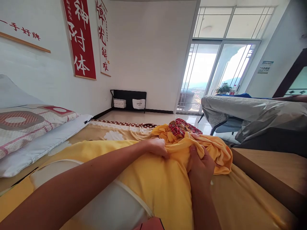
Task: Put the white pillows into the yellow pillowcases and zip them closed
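Note:
A large yellow cloth (148,174) with a pale rounded patch is spread over the bed in front of me. My left hand (157,147) is closed in a fist on its bunched far edge. Just to the right, my right hand (202,161) pinches a fold of the same cloth, thumb on top. Beyond both hands lies a crumpled orange-yellow fabric heap (219,153), and a red plaid cloth (182,127) rests on it. Whether the heap and the spread cloth are one piece, I cannot tell.
Patterned and white pillows (35,127) lie on the bed's left side. A wooden bed edge (271,163) runs along the right. Past it stands a table (240,107) under a plastic cover, with a chair (227,126). A low black shelf (129,95) stands by the far wall.

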{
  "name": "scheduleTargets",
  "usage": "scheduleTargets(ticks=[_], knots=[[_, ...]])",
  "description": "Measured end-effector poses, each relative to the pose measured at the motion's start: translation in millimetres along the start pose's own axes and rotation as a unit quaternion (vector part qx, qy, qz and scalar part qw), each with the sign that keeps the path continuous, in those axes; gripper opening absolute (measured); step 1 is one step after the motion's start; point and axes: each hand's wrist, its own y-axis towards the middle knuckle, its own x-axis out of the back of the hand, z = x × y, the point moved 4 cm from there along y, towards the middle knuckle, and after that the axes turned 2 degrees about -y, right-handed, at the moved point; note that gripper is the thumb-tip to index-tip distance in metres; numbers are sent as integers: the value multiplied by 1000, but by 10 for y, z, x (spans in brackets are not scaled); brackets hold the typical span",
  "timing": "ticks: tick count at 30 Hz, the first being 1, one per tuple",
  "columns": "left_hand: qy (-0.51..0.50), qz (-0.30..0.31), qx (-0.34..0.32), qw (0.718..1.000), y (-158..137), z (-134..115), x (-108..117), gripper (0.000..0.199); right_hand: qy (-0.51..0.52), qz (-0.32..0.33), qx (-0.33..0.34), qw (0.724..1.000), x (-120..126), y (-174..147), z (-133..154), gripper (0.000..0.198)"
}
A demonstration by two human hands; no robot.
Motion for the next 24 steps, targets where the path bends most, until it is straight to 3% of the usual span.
scheduleTargets(ticks=[2,7,11,15,17,21,24], knots=[[32,-28,-4,999,-75,42,-6,41,-12,6,5,1000,-6,6,10,37],[168,-173,-80,967,-314,-114,68,27,-21,10,35,999,-19,-41,70,35],[98,-151,-36,983,-358,-80,166,22,-19,14,33,999,-6,-62,94,35],[17,-84,-67,994,-343,41,135,12,-10,-27,9,1000,51,-15,98,39],[4,-94,-84,992,-344,80,100,17,-4,-32,0,999,49,-5,108,40],[97,-164,-86,978,-347,7,92,21,-4,-2,14,1000,-13,-45,157,34],[141,-153,-74,975,-344,-78,127,22,19,-1,-6,1000,-15,-62,162,34]])
